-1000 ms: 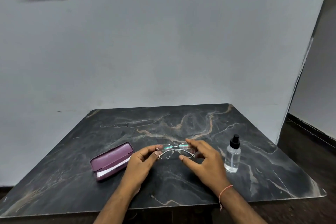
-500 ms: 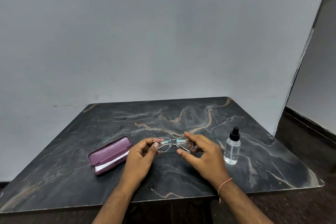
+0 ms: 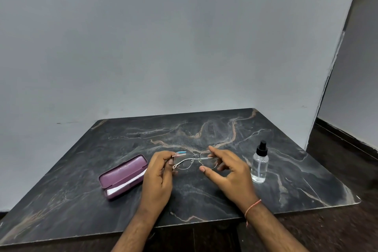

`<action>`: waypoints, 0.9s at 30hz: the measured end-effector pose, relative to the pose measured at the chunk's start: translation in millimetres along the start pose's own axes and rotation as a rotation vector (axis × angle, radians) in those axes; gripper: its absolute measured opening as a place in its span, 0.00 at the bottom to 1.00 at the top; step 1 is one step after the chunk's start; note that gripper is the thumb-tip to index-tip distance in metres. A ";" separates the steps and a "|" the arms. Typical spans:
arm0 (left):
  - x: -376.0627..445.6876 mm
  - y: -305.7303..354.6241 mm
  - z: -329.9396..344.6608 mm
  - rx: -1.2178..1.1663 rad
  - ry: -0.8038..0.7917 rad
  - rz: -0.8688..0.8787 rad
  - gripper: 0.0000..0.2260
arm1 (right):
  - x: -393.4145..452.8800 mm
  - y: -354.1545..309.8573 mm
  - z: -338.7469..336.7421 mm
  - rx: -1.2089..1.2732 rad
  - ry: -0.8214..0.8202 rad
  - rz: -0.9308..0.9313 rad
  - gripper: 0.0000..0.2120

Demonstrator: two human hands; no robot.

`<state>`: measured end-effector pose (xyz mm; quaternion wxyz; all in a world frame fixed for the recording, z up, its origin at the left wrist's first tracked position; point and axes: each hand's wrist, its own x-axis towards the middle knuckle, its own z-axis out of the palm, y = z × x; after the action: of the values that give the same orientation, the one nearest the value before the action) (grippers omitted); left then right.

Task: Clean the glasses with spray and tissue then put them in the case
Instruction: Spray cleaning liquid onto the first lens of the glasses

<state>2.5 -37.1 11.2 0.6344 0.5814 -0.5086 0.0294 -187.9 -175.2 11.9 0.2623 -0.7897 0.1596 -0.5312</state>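
Thin metal-framed glasses [image 3: 194, 160] are held just above the dark marble table [image 3: 204, 196], near its middle. My left hand [image 3: 158, 174] pinches the frame's left end. My right hand [image 3: 229, 170] has its fingers on the right lens rim, with the thumb spread apart below. A purple glasses case [image 3: 122, 176] lies to the left of my left hand, slightly ajar, with a white tissue [image 3: 126, 185] showing in the gap. A clear spray bottle [image 3: 259, 164] with a black nozzle stands upright to the right of my right hand.
A plain grey wall [image 3: 184, 47] rises behind the table. The table's right corner [image 3: 357, 200] and front edge are near my arms. Dark floor [image 3: 343, 159] lies to the right.
The glasses have lifted slightly and tilted in my hands. My right thumb has moved away from the frame. The view has shifted a little.
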 end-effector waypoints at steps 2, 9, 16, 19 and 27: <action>0.7 -1.9 0.6 0.033 -0.005 0.015 0.14 | 0.3 -1.0 -0.3 0.001 0.008 -0.002 0.29; 1.3 4.4 -0.4 0.144 -0.008 0.054 0.10 | 0.1 -0.7 1.0 0.061 0.035 0.016 0.30; 0.5 4.7 0.7 0.166 -0.021 0.032 0.11 | 1.0 -2.8 0.7 0.172 0.020 0.059 0.28; 1.4 4.1 1.5 0.168 -0.018 0.033 0.13 | 0.3 -4.1 1.2 0.249 0.008 0.118 0.30; 1.5 4.0 0.7 0.179 -0.009 0.033 0.12 | 2.6 -4.2 2.8 0.501 -0.052 0.322 0.31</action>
<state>0.3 -37.2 14.8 0.5771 0.6274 -0.5163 0.0828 -184.5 -172.5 15.5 0.5339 -0.6783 0.1398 -0.4850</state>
